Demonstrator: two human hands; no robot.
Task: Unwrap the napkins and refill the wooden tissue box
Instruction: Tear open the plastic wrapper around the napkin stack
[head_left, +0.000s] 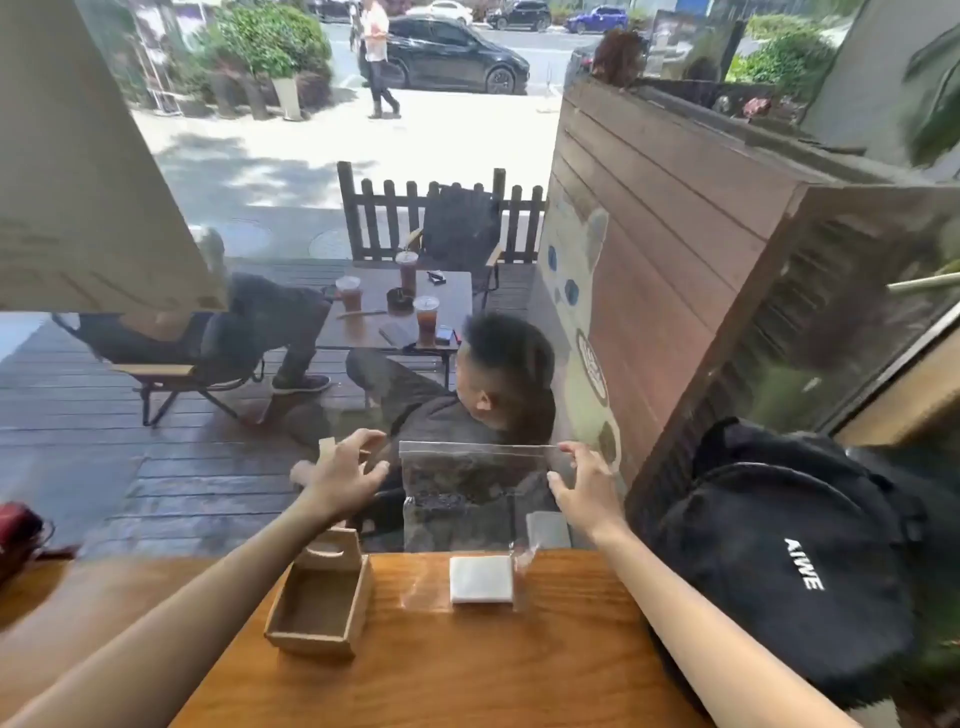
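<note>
At a wooden counter (467, 665) by the window, the right hand (582, 483) pinches the upper corner of a clear plastic wrapper (467, 483), lifted clear of the white napkin stack (480, 578). The left hand (345, 470) hovers spread, holding nothing. Unwrapping looks done; next, the stack likely goes into the empty wooden tissue box (322, 603) just beside it.
</note>
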